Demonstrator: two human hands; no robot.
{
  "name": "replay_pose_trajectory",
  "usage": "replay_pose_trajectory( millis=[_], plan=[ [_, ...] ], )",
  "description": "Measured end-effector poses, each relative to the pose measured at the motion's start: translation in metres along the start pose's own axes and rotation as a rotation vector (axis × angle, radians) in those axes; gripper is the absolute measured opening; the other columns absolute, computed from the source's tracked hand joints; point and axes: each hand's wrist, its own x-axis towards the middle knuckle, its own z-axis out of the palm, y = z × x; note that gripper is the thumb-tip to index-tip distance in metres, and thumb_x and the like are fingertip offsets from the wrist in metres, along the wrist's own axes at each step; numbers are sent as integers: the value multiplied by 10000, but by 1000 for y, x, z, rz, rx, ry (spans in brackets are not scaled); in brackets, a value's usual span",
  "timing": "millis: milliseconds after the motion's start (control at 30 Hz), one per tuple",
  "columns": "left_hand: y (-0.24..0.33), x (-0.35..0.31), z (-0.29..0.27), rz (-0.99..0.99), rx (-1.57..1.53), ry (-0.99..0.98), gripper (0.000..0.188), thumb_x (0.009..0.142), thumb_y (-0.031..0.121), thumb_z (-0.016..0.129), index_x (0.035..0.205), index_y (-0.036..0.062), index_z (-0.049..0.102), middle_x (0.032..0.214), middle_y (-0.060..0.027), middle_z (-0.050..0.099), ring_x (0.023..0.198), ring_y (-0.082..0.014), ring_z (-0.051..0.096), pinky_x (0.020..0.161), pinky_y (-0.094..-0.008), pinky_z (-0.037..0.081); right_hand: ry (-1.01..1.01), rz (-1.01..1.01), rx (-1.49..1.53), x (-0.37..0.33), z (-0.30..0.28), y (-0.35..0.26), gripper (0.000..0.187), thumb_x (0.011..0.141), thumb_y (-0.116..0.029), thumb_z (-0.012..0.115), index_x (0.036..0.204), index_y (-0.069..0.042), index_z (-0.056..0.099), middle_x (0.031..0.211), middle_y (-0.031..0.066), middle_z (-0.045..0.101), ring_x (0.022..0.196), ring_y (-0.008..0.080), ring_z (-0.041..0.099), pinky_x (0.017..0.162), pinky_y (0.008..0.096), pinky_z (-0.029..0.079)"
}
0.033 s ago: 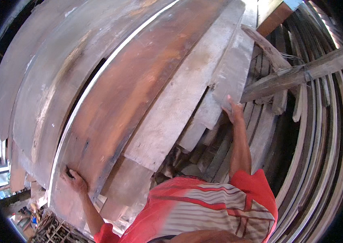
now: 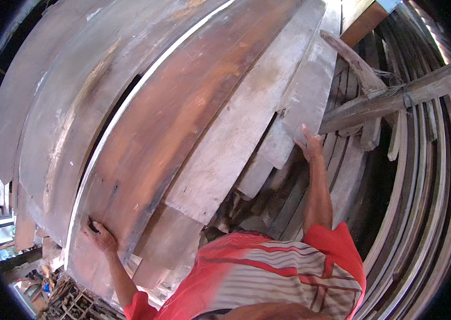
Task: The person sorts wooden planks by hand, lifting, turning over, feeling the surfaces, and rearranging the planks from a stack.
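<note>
My left hand point(image 2: 100, 237) rests on the lower part of a wide reddish-brown plank point(image 2: 172, 112), beside its pale left edge. Its thumb and fingers are apart, with a dark gap between them; I cannot tell whether that is shadow or a hole. On the right, my right hand point(image 2: 311, 145) grips the edge of a narrow grey board point(image 2: 306, 90), thumb on the face and the other fingers partly hidden at the edge. Between these two lies a pale, whitish plank point(image 2: 241, 112). All of them slant from lower left to upper right.
More wide grey boards point(image 2: 71, 122) overlap at the left. A rough wooden beam point(image 2: 396, 101) crosses at the right, with a forked stick point(image 2: 356, 61) against it. Long thin strips point(image 2: 423, 213) stand along the right side. Wood scraps point(image 2: 71, 298) lie at lower left.
Both hands keep their places on the boards. Only the view has shifted very slightly.
</note>
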Motion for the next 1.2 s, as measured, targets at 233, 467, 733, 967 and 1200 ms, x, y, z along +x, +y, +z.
replay_pose_trajectory(
  millis=[233, 467, 733, 967, 1200],
  plan=[
    [-8, -4, 0, -99, -44, -2, 404, 991, 185, 510, 1301, -73, 535, 1288, -288, 515, 1181, -432, 514, 1044, -494, 405, -34, -112, -322, 18, -23, 2, 693, 842, -272, 813, 1362, 54, 491, 1257, 126, 616, 1081, 280, 630, 939, 451, 519],
    [9, 5, 18, 138, 235, 115, 405, 981, 205, 542, 1269, -80, 526, 1220, -273, 563, 1154, -411, 550, 1013, -485, 440, -40, -198, 89, 28, 3, 0, 617, 768, -216, 866, 1260, 51, 608, 1176, 134, 686, 1005, 269, 675, 882, 396, 543],
    [501, -112, 156, -259, -1110, -1272, 749, 936, 540, 647, 1417, -12, 489, 1275, -163, 610, 1176, -276, 574, 1018, -395, 450, -16, -74, -38, 25, -9, -4, 700, 796, -275, 859, 1346, 30, 553, 1256, 130, 654, 1129, 277, 638, 998, 417, 501],
    [620, -127, 269, -710, -1401, -994, 755, 918, 596, 641, 1232, -89, 590, 1172, -178, 646, 1049, -271, 614, 959, -406, 477, -198, -129, 190, 25, -5, 10, 638, 845, -255, 819, 1356, 14, 547, 1258, 105, 652, 1133, 277, 634, 1006, 432, 497],
    [643, -128, 251, -653, -1172, -1112, 737, 993, 574, 509, 1248, -110, 609, 1178, -236, 672, 1061, -295, 661, 841, -432, 545, -24, -117, 59, 26, -9, -18, 500, 873, -244, 791, 1255, 24, 610, 1129, 149, 692, 974, 281, 687, 856, 428, 563]
  ],
)
